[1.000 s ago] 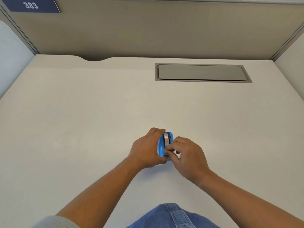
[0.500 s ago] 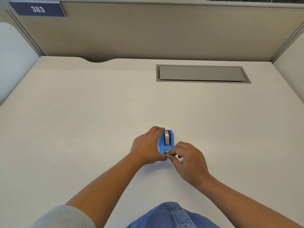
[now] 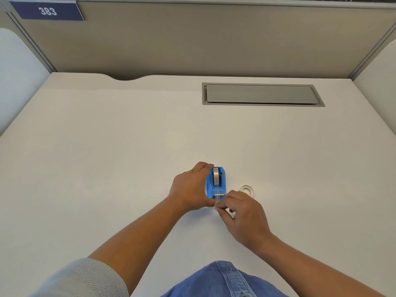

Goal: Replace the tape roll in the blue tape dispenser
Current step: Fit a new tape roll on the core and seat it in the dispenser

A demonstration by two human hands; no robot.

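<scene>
The blue tape dispenser stands on the white desk, near the front middle. A tape roll sits in its cradle. My left hand wraps around the dispenser's left side and holds it. My right hand is just in front of the dispenser, thumb and forefinger pinched on the clear tape end that runs over the cutter. A whitish ring, an empty tape core or a second roll, lies flat on the desk right of the dispenser.
A grey cable hatch is set in the desk at the back right. Beige partition walls close the desk at the back and sides, with a blue sign reading 383 at top left.
My right hand has drawn back toward me from the top of the dispenser, pulling the tape end over the cutter. The whitish ring to the right has come into view.
</scene>
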